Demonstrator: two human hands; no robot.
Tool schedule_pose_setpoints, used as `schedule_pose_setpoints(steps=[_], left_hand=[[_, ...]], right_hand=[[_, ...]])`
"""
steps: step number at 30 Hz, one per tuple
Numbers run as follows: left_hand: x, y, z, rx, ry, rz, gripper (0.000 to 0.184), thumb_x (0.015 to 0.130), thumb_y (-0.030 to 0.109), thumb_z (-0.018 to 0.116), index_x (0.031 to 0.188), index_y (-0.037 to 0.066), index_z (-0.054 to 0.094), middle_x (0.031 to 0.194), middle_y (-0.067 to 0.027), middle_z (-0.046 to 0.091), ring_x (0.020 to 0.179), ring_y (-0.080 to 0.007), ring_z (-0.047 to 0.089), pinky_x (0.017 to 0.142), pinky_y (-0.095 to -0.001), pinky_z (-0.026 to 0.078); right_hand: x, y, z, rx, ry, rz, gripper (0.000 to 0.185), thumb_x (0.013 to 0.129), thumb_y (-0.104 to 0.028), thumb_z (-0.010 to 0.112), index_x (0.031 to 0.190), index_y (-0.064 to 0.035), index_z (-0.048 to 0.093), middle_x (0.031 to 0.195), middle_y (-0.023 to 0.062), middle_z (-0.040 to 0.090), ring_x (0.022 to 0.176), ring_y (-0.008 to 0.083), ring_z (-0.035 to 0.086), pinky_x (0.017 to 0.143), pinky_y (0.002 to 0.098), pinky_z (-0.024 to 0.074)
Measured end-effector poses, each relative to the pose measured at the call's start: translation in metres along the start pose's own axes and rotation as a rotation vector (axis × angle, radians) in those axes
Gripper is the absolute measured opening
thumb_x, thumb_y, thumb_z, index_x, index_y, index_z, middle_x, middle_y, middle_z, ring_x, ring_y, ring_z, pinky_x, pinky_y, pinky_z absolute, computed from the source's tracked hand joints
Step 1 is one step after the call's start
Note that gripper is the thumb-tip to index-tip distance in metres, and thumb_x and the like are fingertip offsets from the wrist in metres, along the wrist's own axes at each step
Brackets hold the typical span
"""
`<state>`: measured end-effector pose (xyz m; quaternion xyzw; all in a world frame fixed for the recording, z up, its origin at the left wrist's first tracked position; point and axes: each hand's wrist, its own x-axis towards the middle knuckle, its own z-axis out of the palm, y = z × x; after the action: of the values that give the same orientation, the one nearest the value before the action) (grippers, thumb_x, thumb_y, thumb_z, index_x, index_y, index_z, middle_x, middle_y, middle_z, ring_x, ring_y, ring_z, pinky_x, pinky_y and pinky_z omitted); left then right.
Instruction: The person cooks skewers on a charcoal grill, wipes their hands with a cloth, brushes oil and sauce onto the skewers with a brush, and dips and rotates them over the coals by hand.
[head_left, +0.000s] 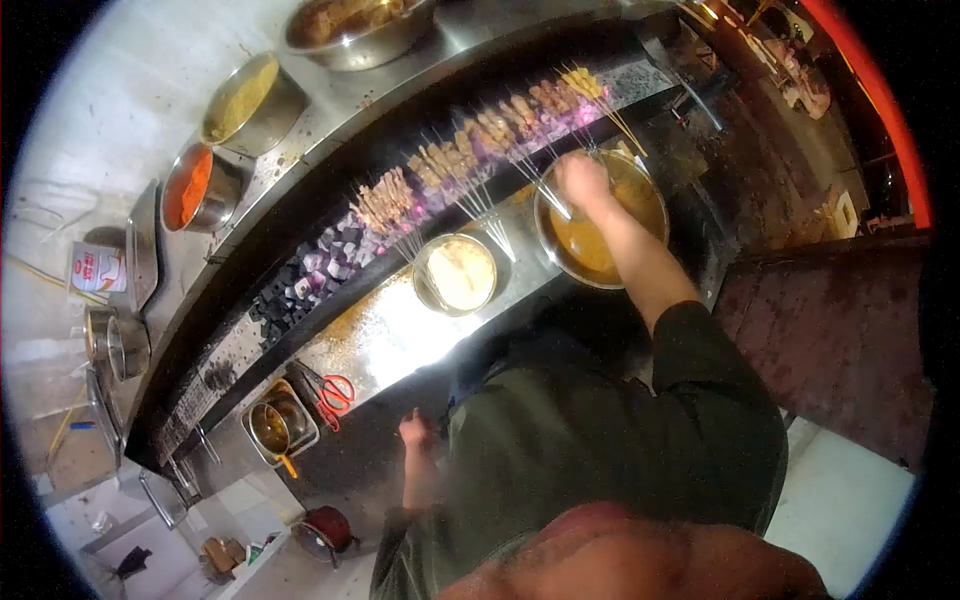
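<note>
My right hand [582,182] is closed over a large steel bowl [655,215] of brownish-yellow powder or sauce. Metal skewers stick out by its fingers, but what exactly it grips is too small to tell. My left hand [415,430] hangs low near the counter's front edge, its fingers curled and blurred, with nothing plainly in it. Rows of meat skewers [445,160] lie over glowing coals [335,255] on the long grill, their metal ends toward me. Yellowish skewers [583,84] lie at the grill's far right end. A smaller bowl [456,275] with pale contents stands on the steel counter.
Red-handled scissors [336,394] lie beside a steel tray [312,436] holding a cup with an orange handle. Behind the grill stand pots of red powder [190,192] and yellow powder [243,100], plus a large basin [360,50]. A dark red board [830,340] is at right.
</note>
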<state>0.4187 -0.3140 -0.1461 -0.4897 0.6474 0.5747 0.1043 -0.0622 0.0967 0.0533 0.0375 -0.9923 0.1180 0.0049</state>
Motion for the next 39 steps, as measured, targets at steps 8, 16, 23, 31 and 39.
schedule_pose_setpoints(steps=[8,16,23,31,39], left_hand=[[-0.050,0.062,0.040,-0.188,-0.027,-0.124,0.024,0.090,0.020,0.051,0.082,-0.002,0.056,0.062,-0.0064,0.056,0.048,-0.0146,0.051,0.042,-0.0280,0.041],[-0.065,0.077,0.039,0.129,0.040,-0.126,0.025,0.091,0.019,0.049,0.080,-0.002,0.058,0.066,-0.0073,0.060,0.051,-0.0159,0.053,0.044,-0.0298,0.041],[-0.061,0.063,0.044,-0.037,0.061,-0.180,0.024,0.091,0.019,0.049,0.082,-0.001,0.057,0.063,-0.0077,0.058,0.049,-0.0158,0.052,0.043,-0.0299,0.040],[-0.071,0.076,0.037,0.195,-0.041,0.037,0.028,0.090,0.021,0.051,0.075,-0.001,0.058,0.062,-0.0092,0.058,0.047,-0.0170,0.053,0.043,-0.0298,0.040],[-0.047,0.051,0.039,0.034,0.033,-0.105,0.032,0.090,0.028,0.049,0.075,0.001,0.059,0.063,-0.0081,0.059,0.057,-0.0209,0.055,0.054,-0.0353,0.042]], right_hand=[[-0.002,0.002,-0.009,0.278,0.010,0.033,0.028,0.086,-0.026,0.050,0.085,-0.0030,0.064,0.087,0.0195,0.063,0.082,0.0369,0.060,0.074,0.0431,0.0474],[-0.002,0.001,0.002,0.462,-0.019,0.047,0.026,0.084,-0.025,0.054,0.088,-0.0022,0.066,0.088,0.0205,0.063,0.085,0.0366,0.060,0.074,0.0404,0.0477],[-0.011,-0.012,-0.014,0.226,-0.157,0.033,0.027,0.084,-0.028,0.050,0.090,-0.0069,0.066,0.092,0.0177,0.063,0.085,0.0353,0.060,0.076,0.0444,0.0469],[-0.006,-0.016,-0.013,0.103,-0.238,0.059,0.026,0.084,-0.026,0.049,0.089,-0.0071,0.066,0.092,0.0183,0.063,0.086,0.0361,0.060,0.076,0.0460,0.0470],[-0.006,-0.018,-0.014,0.091,-0.247,0.042,0.024,0.083,-0.022,0.048,0.085,-0.0053,0.066,0.091,0.0195,0.063,0.087,0.0369,0.060,0.076,0.0461,0.0470]])
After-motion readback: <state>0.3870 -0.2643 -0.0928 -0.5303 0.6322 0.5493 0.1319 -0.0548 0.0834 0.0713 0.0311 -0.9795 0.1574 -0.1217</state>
